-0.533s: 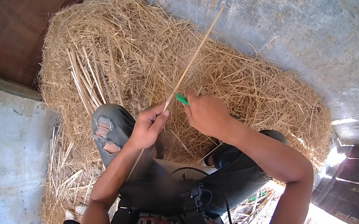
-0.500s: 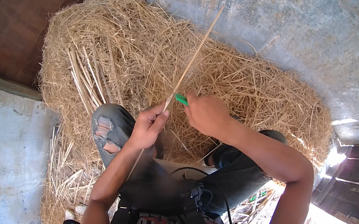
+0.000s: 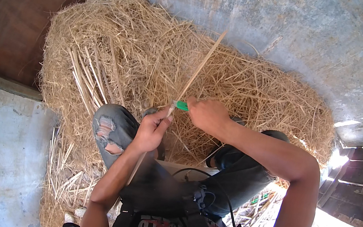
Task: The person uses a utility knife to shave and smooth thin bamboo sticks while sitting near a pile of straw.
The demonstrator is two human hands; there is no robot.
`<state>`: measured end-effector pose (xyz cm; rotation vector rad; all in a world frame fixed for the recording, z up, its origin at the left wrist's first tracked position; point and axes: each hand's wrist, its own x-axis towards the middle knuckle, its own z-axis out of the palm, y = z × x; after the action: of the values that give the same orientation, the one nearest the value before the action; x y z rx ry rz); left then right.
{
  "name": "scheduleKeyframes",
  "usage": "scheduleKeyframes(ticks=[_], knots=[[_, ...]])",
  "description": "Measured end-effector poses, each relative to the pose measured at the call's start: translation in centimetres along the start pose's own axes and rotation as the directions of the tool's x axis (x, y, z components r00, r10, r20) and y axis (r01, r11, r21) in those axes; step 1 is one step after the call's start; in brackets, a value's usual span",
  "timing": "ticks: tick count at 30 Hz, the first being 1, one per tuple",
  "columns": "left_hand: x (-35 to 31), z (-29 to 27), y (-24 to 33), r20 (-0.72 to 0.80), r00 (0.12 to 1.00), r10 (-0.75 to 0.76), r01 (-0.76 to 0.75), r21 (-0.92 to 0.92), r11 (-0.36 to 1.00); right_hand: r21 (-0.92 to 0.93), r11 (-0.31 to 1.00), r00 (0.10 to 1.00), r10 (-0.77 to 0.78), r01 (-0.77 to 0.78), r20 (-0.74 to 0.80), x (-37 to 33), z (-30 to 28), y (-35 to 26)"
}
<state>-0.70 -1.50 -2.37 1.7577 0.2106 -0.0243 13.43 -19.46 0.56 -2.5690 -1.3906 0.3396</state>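
A long, thin, pale bamboo-like strip (image 3: 201,67) slants up and away from my left hand (image 3: 151,130), whose thumb and fingers pinch it near its middle. The strip's lower end passes beneath that hand toward my lap. In my right hand (image 3: 209,116) is a green-handled cutting tool (image 3: 182,106), held with the fingers wrapped round it. Its pale, metal-looking end lies against the strip just above my left fingertips. The exact shape of the blade is too small to make out.
A big heap of straw or shavings (image 3: 153,48) spreads before me against a grey wall (image 3: 288,26). Several cut sticks (image 3: 87,78) lie on it at the left. My bent knees (image 3: 116,125) flank my hands. A black cable (image 3: 191,170) crosses my lap.
The strip has slid down toward me, so its far tip is lower. The green tool stays against it near my left fingertips. Both hands have shifted only slightly.
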Motion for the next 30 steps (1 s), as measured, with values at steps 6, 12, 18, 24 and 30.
scheduleKeyframes(ticks=[6,12,18,24,30], knots=[[0.2,-0.2,-0.1,0.054,0.998,-0.038,0.04,-0.046,0.998,-0.051,0.996,0.998,0.065,-0.066,-0.023,0.8,0.0,2.4],[-2.0,-0.1,-0.3,0.057,0.998,-0.013,0.019,-0.11,0.994,-0.077,0.962,0.956,0.248,-0.262,-0.154,0.9,-3.7,8.2],[-1.3,-0.4,-0.5,0.059,0.998,0.012,-0.007,-0.084,0.996,0.007,0.995,0.99,0.101,-0.101,-0.101,-1.3,-2.4,1.4],[-0.9,0.1,0.5,0.08,0.997,-0.022,0.032,-0.125,0.992,0.039,0.999,0.999,0.022,-0.023,0.025,-1.8,-1.3,-1.0],[-0.7,0.0,1.2,0.145,0.982,-0.118,0.157,-0.296,0.942,-0.03,0.999,0.998,-0.033,0.031,-0.047,-0.4,-0.5,1.1]])
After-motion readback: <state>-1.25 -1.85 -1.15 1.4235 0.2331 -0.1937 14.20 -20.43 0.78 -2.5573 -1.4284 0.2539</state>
